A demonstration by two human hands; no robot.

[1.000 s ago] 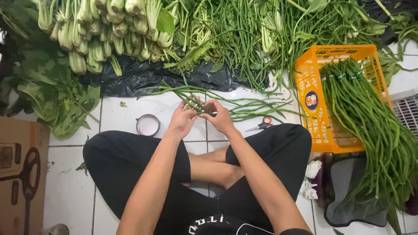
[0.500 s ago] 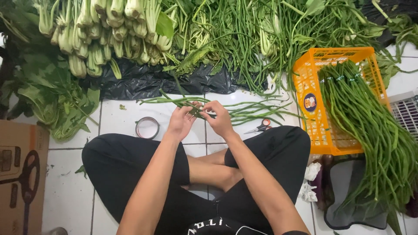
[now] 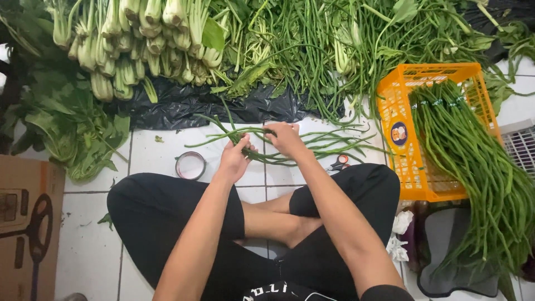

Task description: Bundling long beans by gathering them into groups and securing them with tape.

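The bundle of long beans (image 3: 262, 146) lies between both hands, long axis running left to right, loose tips fanning out past the right hand (image 3: 285, 139); the left hand (image 3: 234, 159) is closed around its near end, the right hand pinching the strands from above. The fingertips are hidden behind the beans; bare tile lies just left of the left hand around the tape roll (image 3: 190, 165), and the orange crate (image 3: 409, 161) bounds the right side.

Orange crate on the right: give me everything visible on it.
The orange crate is a rectangular plastic basket with slotted, latticed walls and a round sticker on its near-left side. It stands upright on the white tiled floor, right of the person's knee. A thick bundle of long beans lies in it lengthwise, banded near the far end, spilling over the near rim onto a dark bag. Neither hand touches it.
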